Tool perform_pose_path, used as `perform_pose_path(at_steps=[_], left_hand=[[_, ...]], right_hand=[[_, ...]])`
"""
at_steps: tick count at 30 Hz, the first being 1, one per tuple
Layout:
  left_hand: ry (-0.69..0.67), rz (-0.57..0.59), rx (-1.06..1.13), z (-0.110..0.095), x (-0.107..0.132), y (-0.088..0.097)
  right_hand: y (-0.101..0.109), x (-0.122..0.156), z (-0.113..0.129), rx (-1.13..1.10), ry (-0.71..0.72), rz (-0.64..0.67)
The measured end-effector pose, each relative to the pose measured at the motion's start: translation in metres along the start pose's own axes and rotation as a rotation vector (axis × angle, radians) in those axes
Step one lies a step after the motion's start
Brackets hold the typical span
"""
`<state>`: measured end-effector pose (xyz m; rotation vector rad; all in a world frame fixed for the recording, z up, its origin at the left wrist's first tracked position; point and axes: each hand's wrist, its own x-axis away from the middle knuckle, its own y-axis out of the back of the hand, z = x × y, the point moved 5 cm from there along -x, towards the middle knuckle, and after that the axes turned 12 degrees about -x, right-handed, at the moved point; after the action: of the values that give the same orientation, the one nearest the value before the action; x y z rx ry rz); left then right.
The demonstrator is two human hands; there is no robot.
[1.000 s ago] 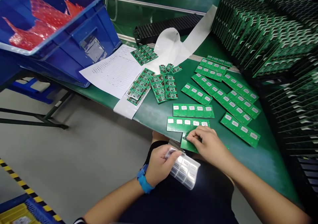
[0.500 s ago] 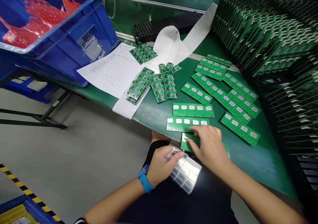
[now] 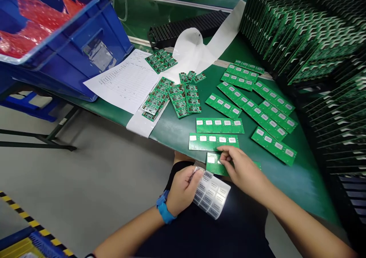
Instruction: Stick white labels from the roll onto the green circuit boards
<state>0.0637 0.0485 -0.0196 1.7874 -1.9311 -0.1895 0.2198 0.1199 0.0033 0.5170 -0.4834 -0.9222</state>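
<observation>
My left hand grips the label sheet; my right hand has narrow-set fingers over the nearest green board on the counter, perhaps holding something, I cannot tell. Best to align squarely with its leftmost white label.

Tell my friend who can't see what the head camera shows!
A person's left hand holds a sheet of labels while the right hand is over a green circuit board at the edge of a green table. More labelled boards lie beyond, with a blue bin of red wrap at left and rows of standing boards at right.
</observation>
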Motion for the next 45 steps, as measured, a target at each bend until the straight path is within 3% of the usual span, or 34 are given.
perform_pose_path(at_steps=[4, 7, 12, 15, 18, 22, 25, 30, 34, 38, 43, 45], left_hand=[[0.006, 0.037, 0.032, -0.008, -0.002, 0.001], [-0.035, 0.053, -0.010, -0.016, -0.005, 0.001], [-0.138, 0.011, -0.127, -0.023, -0.007, -0.001], [-0.148, -0.046, -0.147, -0.019, -0.007, 0.000], [-0.137, -0.041, -0.146, -0.016, -0.007, 0.001], [-0.205, 0.085, -0.152, -0.026, -0.009, -0.005], [-0.262, 0.138, -0.170, -0.035, -0.013, -0.009], [-0.253, 0.130, -0.238, -0.037, -0.018, -0.011], [-0.220, 0.128, -0.242, -0.035, -0.020, -0.011], [-0.200, 0.136, -0.220, -0.035, -0.022, -0.010], [-0.185, 0.136, -0.197, -0.034, -0.022, -0.010], [-0.169, 0.137, -0.189, -0.033, -0.023, -0.011]], right_hand=[[0.003, 0.006, 0.008, 0.134, 0.133, -0.120], [0.011, 0.010, 0.020, 0.060, 0.156, -0.232], [0.003, 0.008, 0.032, -0.401, -0.056, 0.014], [0.015, 0.008, 0.022, -0.514, -0.158, -0.066], [0.032, 0.009, 0.000, -0.366, -0.204, -0.093], [0.039, 0.009, -0.022, -0.063, -0.206, 0.042], [0.037, 0.007, -0.025, 0.017, -0.177, 0.037], [0.030, 0.006, -0.022, 0.069, -0.145, 0.007], [0.028, 0.014, -0.020, 0.170, -0.108, -0.114], [0.045, 0.027, -0.022, 0.191, -0.086, -0.306], [0.051, 0.026, -0.033, -0.042, -0.102, -0.026], [0.051, 0.024, -0.036, -0.049, -0.098, 0.020]])
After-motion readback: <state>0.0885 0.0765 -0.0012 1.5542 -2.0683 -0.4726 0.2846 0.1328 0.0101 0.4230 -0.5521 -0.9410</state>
